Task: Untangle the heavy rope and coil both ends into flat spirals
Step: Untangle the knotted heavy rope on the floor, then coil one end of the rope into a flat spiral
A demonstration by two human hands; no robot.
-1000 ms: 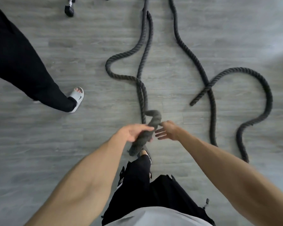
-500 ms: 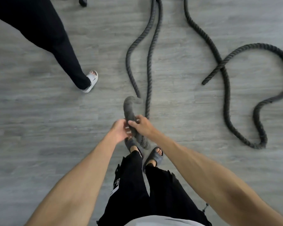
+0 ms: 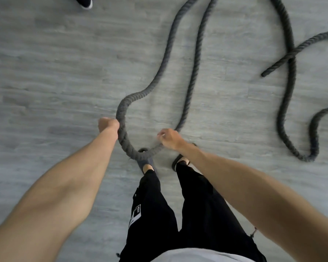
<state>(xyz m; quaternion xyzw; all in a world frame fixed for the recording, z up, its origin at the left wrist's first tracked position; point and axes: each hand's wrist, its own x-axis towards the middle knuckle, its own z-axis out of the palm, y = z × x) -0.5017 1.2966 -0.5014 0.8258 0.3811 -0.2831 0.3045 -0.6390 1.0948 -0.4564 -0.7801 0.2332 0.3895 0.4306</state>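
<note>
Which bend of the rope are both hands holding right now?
The U-shaped bend at centre: the left hand and right hand grip its two sides. The bends at right lie untouched on the floor.

The rope (image 3: 120, 112) is dark charcoal grey all along, with a diagonal twisted-strand pattern that shows as slanted ridges. The strands lying farther off on the right look nearly black. The floor (image 3: 55, 72) is pale grey with a streaky wood-grain pattern in lighter and darker grey, laid in long planks. The trousers (image 3: 155, 220) are plain black, with a white label (image 3: 135, 214) that carries small dark markings too blurred to read. The shirt (image 3: 187, 256) is light grey. The sandals (image 3: 143, 162) are dark grey. A shoe (image 3: 84, 1) at the top edge is black with a white sole.
</note>
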